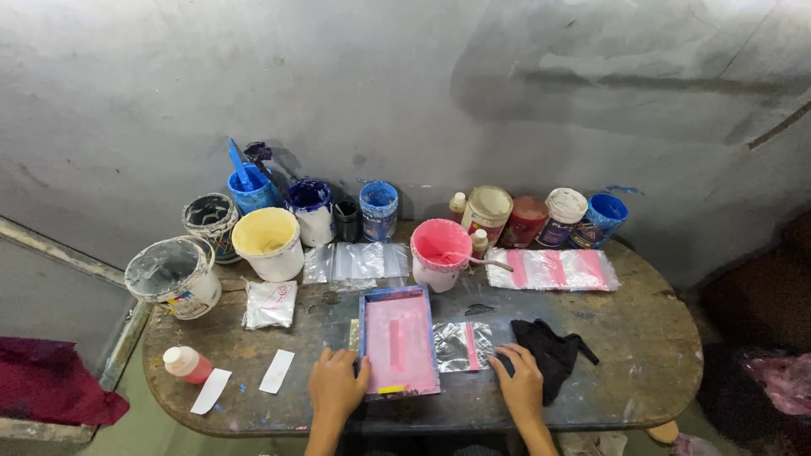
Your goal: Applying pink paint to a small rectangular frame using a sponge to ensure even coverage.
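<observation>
A small blue-framed printing screen coated in pink ink lies flat on the worn table. My left hand rests on the table against the frame's lower left corner, fingers touching its edge. My right hand lies flat on the table to the right of the frame, fingertips at a clear plastic bag with a pink stripe and touching a black cloth. Neither hand grips anything. A pink paint bucket with a spoon in it stands just behind the frame.
Several paint tubs line the wall: white, cream, blue, with jars at right. Clear bags, printed pink-striped bags, a folded bag, white paper slips and a red bottle lie on the table.
</observation>
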